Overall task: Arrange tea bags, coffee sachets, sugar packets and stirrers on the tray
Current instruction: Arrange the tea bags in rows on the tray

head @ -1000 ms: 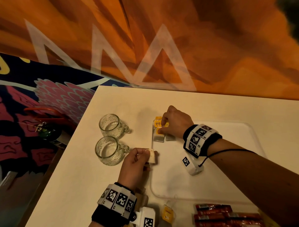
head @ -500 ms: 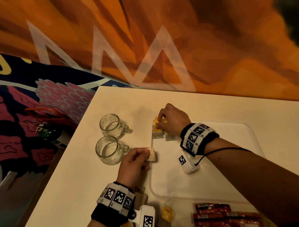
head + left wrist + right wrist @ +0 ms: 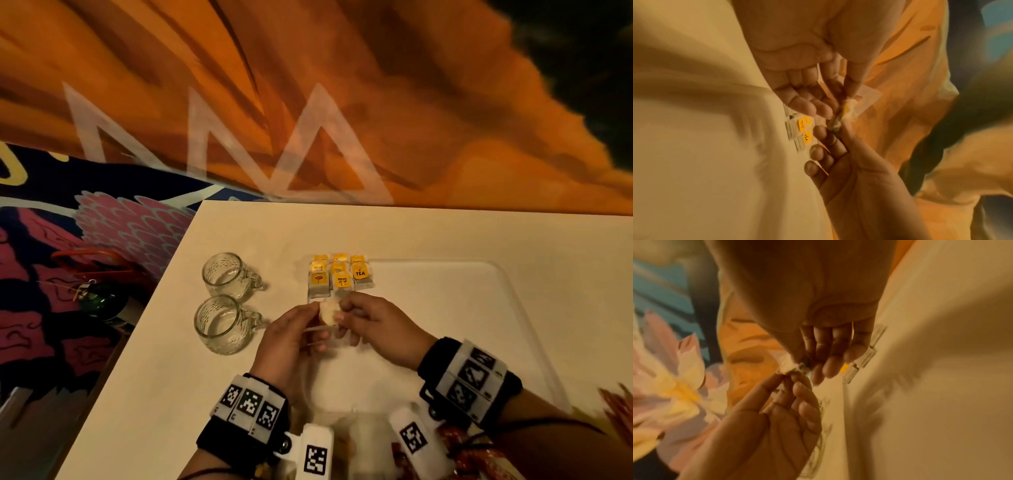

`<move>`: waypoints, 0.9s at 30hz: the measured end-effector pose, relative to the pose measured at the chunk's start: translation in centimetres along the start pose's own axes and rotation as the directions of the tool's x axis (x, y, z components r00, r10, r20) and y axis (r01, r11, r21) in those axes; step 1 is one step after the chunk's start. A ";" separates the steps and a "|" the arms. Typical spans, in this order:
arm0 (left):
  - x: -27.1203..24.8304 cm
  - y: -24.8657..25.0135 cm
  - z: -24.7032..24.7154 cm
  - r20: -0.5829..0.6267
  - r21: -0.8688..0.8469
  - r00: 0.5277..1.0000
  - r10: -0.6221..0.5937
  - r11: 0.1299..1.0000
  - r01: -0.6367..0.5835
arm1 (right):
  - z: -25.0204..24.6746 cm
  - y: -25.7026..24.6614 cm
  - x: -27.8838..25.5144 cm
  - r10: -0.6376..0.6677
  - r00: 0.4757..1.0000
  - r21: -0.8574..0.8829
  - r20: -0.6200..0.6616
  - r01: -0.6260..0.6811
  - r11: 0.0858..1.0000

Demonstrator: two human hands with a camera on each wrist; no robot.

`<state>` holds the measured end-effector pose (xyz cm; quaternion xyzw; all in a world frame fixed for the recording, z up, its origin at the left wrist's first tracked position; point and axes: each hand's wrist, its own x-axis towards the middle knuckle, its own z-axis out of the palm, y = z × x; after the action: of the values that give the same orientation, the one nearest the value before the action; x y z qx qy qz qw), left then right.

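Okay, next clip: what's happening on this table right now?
A person is laying out tea bags on a clear tray. Both hands, left hand and right hand, pinch one tea bag between them above the tray's near-left part. A block of yellow-tagged tea bags already sits in the tray's far-left corner. Two glass mugs stand left of the tray.

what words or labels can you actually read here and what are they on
"TEA": yellow tag of the right-hand tea bag on the tray; also legible in the left wrist view.
"RELAX": yellow tags of two more tea bags and; the smaller print beneath is too blurred to read.
The other tags, including the red logo tag, are unreadable.
Wristband squares are coded markers, not text.
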<state>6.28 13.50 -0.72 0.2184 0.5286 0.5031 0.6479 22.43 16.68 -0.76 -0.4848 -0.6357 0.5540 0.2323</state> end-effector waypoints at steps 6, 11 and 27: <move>-1.3 0.6 0.1 0.202 0.381 0.966 0.164 0.895 -0.231 | -1.3 -0.5 -1.6 0.070 0.992 0.153 0.108 -0.086 0.985; -1.5 0.9 0.5 0.260 0.426 0.943 0.207 0.852 -0.304 | -1.7 -1.0 -2.2 0.074 0.986 0.110 0.150 -0.091 0.990; -0.4 0.0 0.4 0.232 0.407 0.937 0.260 0.849 -0.337 | -3.4 0.8 -1.9 -0.090 0.984 -0.051 -0.154 0.084 0.995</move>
<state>6.67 13.26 -0.35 0.4803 0.5314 0.4450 0.5375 26.33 16.60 -0.15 -0.5035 -0.6481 0.4896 0.2946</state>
